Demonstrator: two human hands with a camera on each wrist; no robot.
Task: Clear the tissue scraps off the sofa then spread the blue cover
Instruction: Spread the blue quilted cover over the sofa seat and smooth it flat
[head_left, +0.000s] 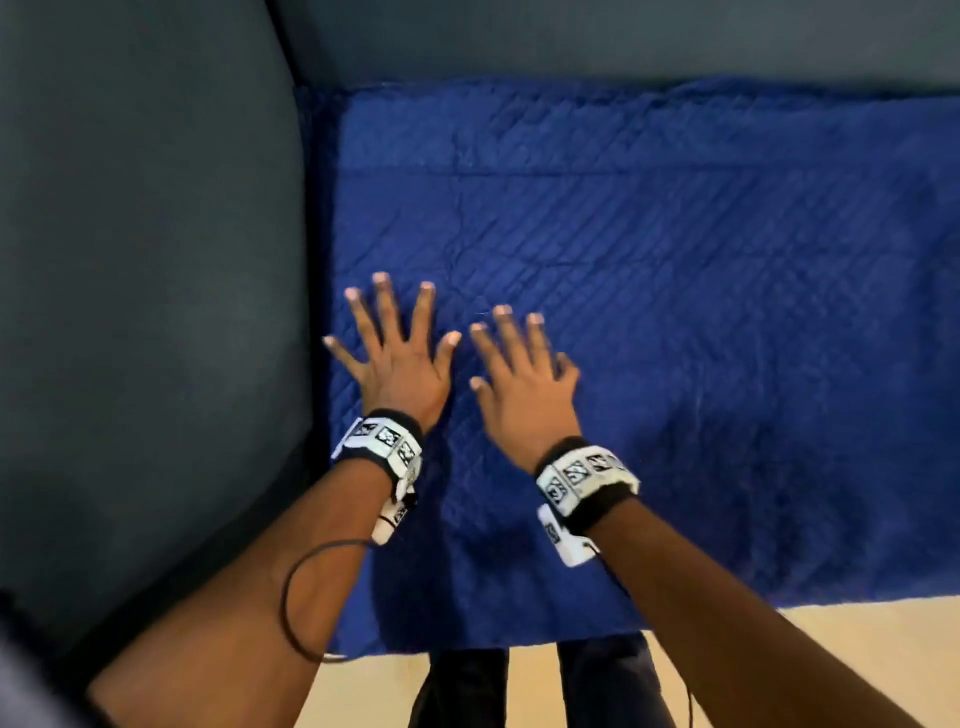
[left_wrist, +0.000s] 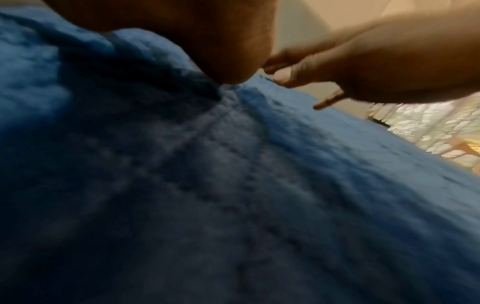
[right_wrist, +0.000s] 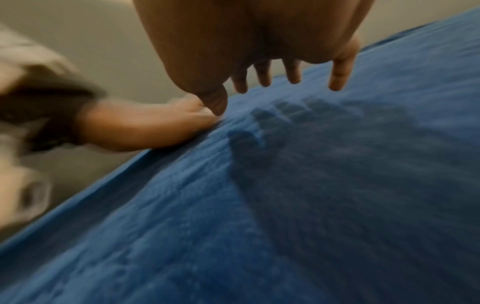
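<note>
Blue quilted cover (head_left: 675, 312) spread flat over the seat of the dark grey sofa (head_left: 145, 260), left hand (head_left: 400, 364) splayed palm-down on it near the armrest, right hand (head_left: 524, 395) just beside, fingers straight and spread, grasping nothing, beige floor (head_left: 857, 649) below the cover's front edge.

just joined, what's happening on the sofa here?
A person is working a blue cover on the sofa seat with both hands. The left hand and right hand are side by side, fingers spread, near the armrest end; the left looks flat on the fabric, while the right wrist view shows the right hand just above it. The cover already lies over the seat with its front edge hanging down. No tissue scraps are in view.
</note>
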